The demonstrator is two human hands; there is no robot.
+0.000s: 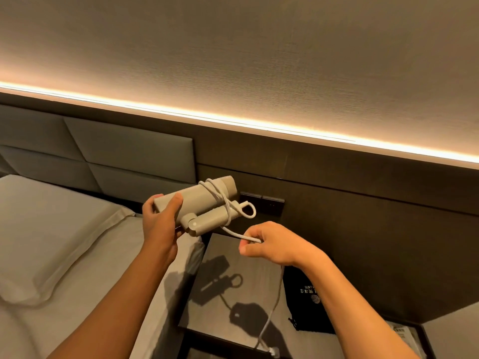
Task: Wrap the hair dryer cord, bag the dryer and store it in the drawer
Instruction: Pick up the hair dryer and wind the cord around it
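A pale grey folded hair dryer point(199, 202) is held up above the bedside table, with my left hand point(162, 224) gripping the rear end of its barrel. Its white cord point(225, 203) crosses over the barrel and the folded handle in a couple of turns and forms a small loop on the right. My right hand point(269, 246) pinches the cord just below the dryer. The rest of the cord hangs down past my right wrist to the plug point(274, 351) near the table's front edge. A black drawstring bag point(308, 301) lies on the table at the right.
The dark bedside table point(233, 257) stands between the bed point(64, 242) on the left and a wall panel with a switch plate point(261, 203). A printed card point(404, 338) lies at the table's far right. No drawer is in view.
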